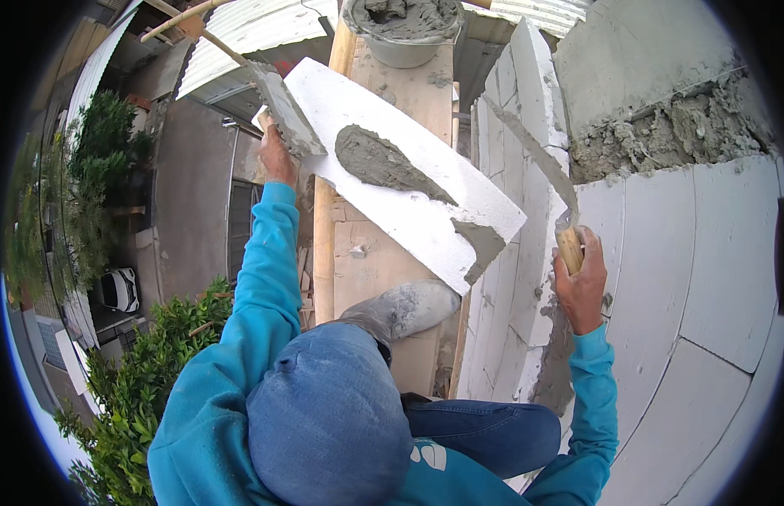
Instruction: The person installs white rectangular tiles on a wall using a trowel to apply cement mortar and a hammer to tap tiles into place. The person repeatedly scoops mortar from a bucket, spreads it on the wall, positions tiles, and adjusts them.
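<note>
A white lightweight block lies slantwise in front of me, with a long patch of grey mortar on its face and a smaller one near its right end. My left hand grips the handle of a mortar-smeared flat float, whose plate touches or overlaps the block's left side. In my right hand is a trowel, held by its wooden handle. Its long, mortar-coated blade points up and left, over the top of the white block wall. What supports the block underneath is partly hidden.
A bucket of mortar stands at the far end of the wooden scaffold plank. My dusty boot rests on that plank. A bamboo pole runs along its left edge, beyond which lies a drop to plants and a car.
</note>
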Motion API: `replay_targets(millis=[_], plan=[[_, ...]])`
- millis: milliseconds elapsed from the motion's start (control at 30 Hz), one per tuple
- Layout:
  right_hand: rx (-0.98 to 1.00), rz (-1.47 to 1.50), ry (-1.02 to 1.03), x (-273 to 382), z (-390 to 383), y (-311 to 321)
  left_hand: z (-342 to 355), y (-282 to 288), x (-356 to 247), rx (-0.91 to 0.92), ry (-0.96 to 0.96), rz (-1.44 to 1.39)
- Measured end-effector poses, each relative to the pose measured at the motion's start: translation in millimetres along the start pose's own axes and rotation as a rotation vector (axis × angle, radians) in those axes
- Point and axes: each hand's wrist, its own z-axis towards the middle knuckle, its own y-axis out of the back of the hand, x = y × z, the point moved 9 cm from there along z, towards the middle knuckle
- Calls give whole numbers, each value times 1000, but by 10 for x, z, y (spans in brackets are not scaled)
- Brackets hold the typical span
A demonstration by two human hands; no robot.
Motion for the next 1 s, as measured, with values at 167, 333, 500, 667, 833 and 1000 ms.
replay_targets(millis=[167,333,500,667,833,1000], plan=[[-82,-331,229,743,2079,-229,40,35,54,31,46,-21],[130,-797,240,1236,3655,-999,-117,-253,-6,14,65,-76],[319,-590,153,1314,4104,-1886,-117,-130,7,-19,74,-23],[718,-212,-209,918,3944,-1984,-210,-172,-122,-37,80,0],[592,423,-265,406,3626,-1678,-215,-240,-147,3,107,-38],[340,537,-23,522,2936,-927,-186,-204,-134,46,83,-23]])
